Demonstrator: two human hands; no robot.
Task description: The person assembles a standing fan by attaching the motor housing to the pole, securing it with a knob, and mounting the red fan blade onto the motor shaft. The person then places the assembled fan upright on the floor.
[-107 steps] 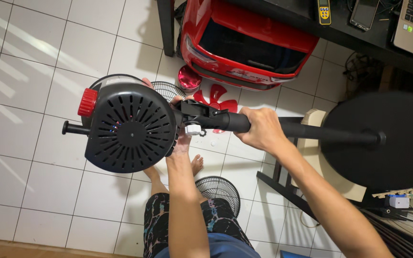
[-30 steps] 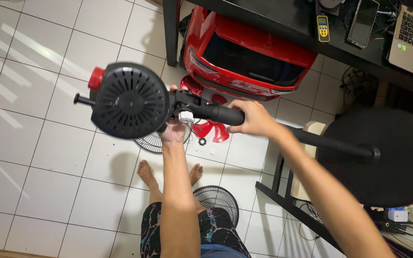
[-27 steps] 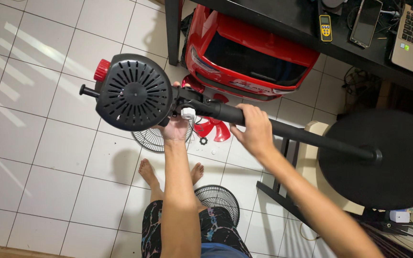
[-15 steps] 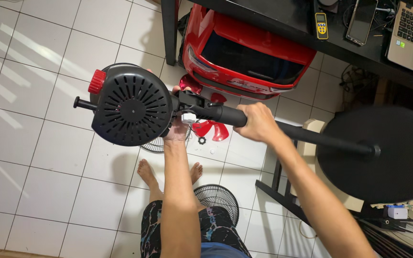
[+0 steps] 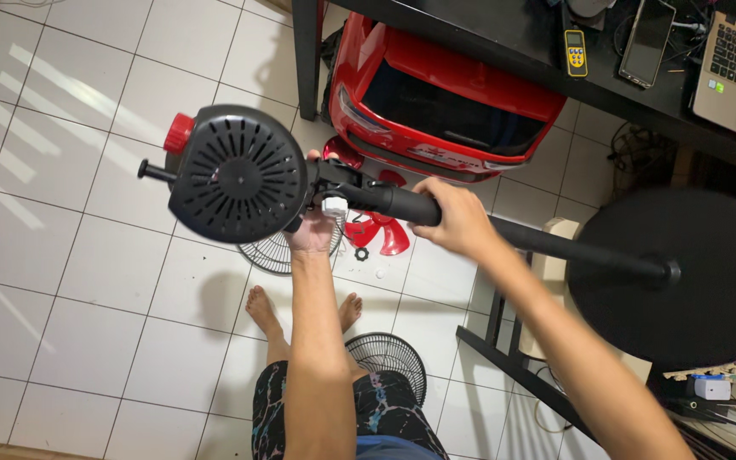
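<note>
Black fan stand [image 5: 547, 247] level between hands: left hand [image 5: 313, 232] clasping the motor housing [image 5: 236, 175], right hand [image 5: 453, 217] gripping the pole.

One black stand fan motor housing [image 5: 238, 174] on a pole, two round wire fan grilles [image 5: 388, 354], one red plastic fan blade [image 5: 378, 232], one red toy car [image 5: 445, 94], two bare feet [image 5: 260, 308]

Left hand [image 5: 313, 228] supports the black fan motor [image 5: 236, 175]; right hand [image 5: 453, 217] grips its pole [image 5: 555, 249] above white tiles [image 5: 87, 281].
</note>
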